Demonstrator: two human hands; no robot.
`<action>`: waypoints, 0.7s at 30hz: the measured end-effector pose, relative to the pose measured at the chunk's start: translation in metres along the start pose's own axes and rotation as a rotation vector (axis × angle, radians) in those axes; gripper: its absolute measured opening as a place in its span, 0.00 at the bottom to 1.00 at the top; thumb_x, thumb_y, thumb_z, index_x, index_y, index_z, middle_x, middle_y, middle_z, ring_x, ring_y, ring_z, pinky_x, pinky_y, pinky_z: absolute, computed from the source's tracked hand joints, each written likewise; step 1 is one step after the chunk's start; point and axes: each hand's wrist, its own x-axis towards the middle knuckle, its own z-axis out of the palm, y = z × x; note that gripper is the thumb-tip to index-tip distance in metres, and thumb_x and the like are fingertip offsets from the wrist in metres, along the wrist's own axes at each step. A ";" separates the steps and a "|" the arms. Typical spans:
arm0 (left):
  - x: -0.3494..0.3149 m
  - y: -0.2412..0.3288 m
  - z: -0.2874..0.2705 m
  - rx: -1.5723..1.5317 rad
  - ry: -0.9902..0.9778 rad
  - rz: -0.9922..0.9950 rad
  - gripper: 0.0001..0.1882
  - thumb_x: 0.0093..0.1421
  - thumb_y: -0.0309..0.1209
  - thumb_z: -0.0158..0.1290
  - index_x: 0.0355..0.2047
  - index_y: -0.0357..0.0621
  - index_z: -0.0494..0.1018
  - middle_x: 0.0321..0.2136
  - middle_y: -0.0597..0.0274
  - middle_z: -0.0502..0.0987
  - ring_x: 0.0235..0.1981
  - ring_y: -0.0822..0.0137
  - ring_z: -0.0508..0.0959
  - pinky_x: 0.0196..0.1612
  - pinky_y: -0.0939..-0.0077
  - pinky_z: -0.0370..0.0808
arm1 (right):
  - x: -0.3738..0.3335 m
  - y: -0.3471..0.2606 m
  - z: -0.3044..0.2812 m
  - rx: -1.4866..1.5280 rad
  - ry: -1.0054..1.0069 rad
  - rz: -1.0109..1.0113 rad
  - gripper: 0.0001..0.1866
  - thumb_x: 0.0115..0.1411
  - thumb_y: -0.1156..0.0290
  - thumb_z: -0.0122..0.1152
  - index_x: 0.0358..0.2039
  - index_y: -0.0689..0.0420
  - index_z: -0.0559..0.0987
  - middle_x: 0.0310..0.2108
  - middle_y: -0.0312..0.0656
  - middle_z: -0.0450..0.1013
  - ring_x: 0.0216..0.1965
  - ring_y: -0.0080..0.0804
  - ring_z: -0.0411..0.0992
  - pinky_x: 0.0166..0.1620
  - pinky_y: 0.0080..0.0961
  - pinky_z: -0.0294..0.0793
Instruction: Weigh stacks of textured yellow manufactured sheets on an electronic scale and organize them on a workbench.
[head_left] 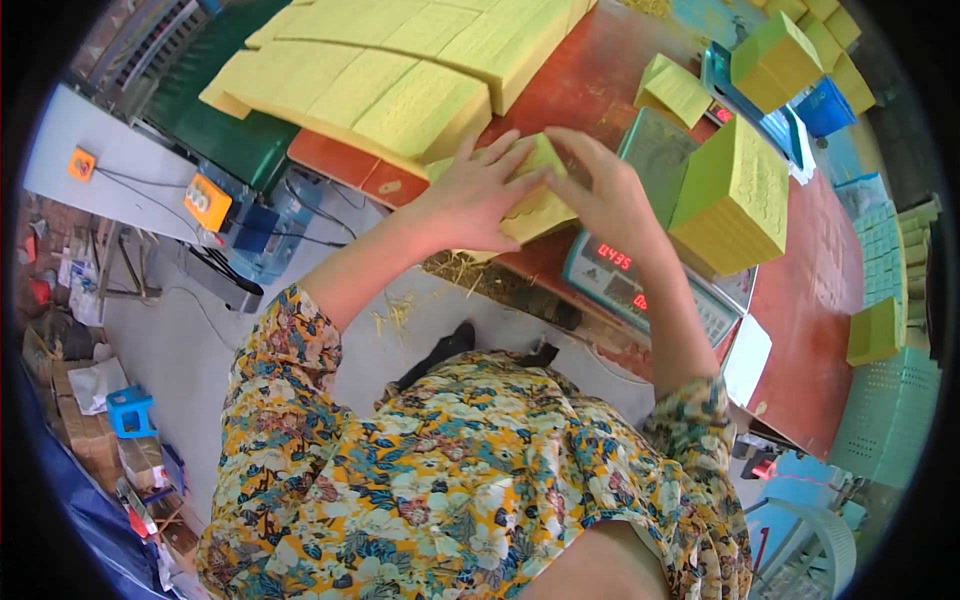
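Both hands are on a yellow block point(540, 217), which looks like a stack of thin sheets, at the near edge of the red table. My left hand point(478, 192) lies over its left part, fingers spread around it. From the right, my right hand point(605, 185) grips it with curved fingers; its underside is hidden. Just right of my hands is a digital scale point(600, 282) with a lit red display, partly covered by my right forearm. A taller yellow block point(735, 195) with wavy marks stands on the scale's right side.
Rows of yellow blocks point(370, 85) lie at the far left beside a green belt point(215, 95). A second scale point(720, 75) bears another block point(775, 62). A teal crate point(885, 420) stands at the right. Orange switch boxes point(208, 203) with cables are at left.
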 end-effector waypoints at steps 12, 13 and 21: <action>-0.145 0.056 0.106 -1.191 -0.260 -0.664 0.32 0.57 0.45 0.60 0.57 0.41 0.69 0.53 0.49 0.74 0.52 0.57 0.75 0.49 0.70 0.73 | 0.079 0.061 0.050 0.068 -0.659 0.368 0.26 0.59 0.59 0.63 0.53 0.61 0.74 0.47 0.41 0.74 0.49 0.27 0.71 0.53 0.26 0.69; -0.142 0.055 0.127 -1.504 -0.296 -0.751 0.37 0.58 0.47 0.59 0.62 0.44 0.61 0.59 0.52 0.67 0.58 0.60 0.69 0.54 0.69 0.68 | 0.079 0.057 0.050 0.046 -0.645 0.387 0.26 0.59 0.59 0.63 0.52 0.61 0.74 0.46 0.39 0.75 0.48 0.26 0.71 0.53 0.26 0.69; -0.138 0.069 0.153 -2.421 -0.021 -0.709 0.47 0.59 0.59 0.54 0.70 0.54 0.46 0.70 0.61 0.48 0.70 0.63 0.47 0.67 0.54 0.49 | 0.032 0.014 0.070 -0.164 -0.445 0.325 0.22 0.57 0.55 0.63 0.41 0.62 0.78 0.35 0.53 0.77 0.37 0.38 0.77 0.42 0.34 0.73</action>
